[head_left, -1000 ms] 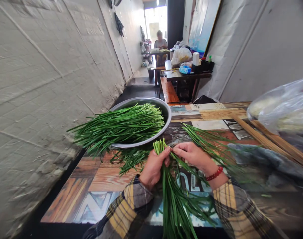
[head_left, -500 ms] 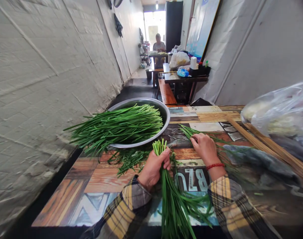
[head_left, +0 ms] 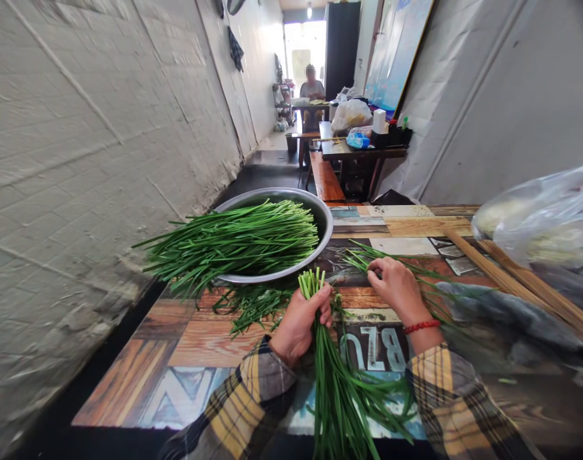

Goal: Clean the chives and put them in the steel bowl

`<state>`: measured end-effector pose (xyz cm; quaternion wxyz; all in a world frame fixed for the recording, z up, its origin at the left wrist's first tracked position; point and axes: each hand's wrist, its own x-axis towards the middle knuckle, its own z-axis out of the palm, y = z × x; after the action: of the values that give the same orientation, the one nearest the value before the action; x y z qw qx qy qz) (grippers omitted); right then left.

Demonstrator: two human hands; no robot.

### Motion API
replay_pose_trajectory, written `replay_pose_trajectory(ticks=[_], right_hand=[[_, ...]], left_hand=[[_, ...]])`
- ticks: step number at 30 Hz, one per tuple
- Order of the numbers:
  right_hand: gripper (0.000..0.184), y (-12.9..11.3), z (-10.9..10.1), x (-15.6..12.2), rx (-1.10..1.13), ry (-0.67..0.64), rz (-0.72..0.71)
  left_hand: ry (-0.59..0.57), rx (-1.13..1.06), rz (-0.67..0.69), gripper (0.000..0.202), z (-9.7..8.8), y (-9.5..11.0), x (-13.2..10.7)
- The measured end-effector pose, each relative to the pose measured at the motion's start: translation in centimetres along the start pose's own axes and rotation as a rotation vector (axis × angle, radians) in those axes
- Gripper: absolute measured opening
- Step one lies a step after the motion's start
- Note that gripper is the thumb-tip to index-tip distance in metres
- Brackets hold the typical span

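Observation:
My left hand [head_left: 302,321] is wrapped round a bunch of garlic chives [head_left: 336,390], pale stem ends up, green leaves hanging past the table's near edge. To its right, my right hand [head_left: 397,287], with a red bead bracelet at the wrist, has thumb and fingertips pinched on a few loose chives [head_left: 361,257] lying on the table. A metal basin [head_left: 325,239] stands beyond my left hand, heaped with more chives [head_left: 243,239] whose leaves spill over its left rim. Trimmed scraps of leaf [head_left: 257,308] lie between the basin and my left hand.
The patterned wooden table [head_left: 142,364] carries a grey cloth [head_left: 502,313], long wooden sticks [head_left: 492,268] and a clear plastic bag [head_left: 550,223] on the right. A rough white wall [head_left: 80,191] runs along the left. Farther back, a person [head_left: 312,86] sits at another table.
The view has shifted slightly, so everything sits a little farther right. My right hand stays at the loose chives with its fingers slightly shifted. My left hand keeps its hold on the bunch.

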<state>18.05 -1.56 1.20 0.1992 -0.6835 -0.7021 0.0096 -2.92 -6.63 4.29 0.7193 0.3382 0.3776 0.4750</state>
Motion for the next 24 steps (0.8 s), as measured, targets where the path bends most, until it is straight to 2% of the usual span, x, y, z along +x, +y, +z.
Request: replay_pose_trajectory(ticks=[5,10,16,21,24], right_hand=[[0.023,-0.1,0.1,0.0,0.001,-0.006,-0.013],[0.017,-0.7,0.6,-0.2,0.052,-0.007,-0.107],[0.015,-1.1,0.7,-0.4,0.027,-0.015,-0.123],[0.018,-1.7,-0.1,-0.2,0.335,0.006,-0.079],[0.023,-2.6,-0.9,-0.4,0.626,-0.092,-0.001]], left_hand=[[0.004,-0.009,-0.007,0.036,0.0,0.1,0.0],[-0.007,-0.005,-0.004,0.034,0.0,0.0,0.0],[0.001,0.000,-0.003,0.033,0.0,-0.1,0.1],[0.030,-0.004,0.000,0.033,0.0,-0.1,0.2],[0.083,-0.016,0.017,0.034,-0.1,-0.1,0.2]])
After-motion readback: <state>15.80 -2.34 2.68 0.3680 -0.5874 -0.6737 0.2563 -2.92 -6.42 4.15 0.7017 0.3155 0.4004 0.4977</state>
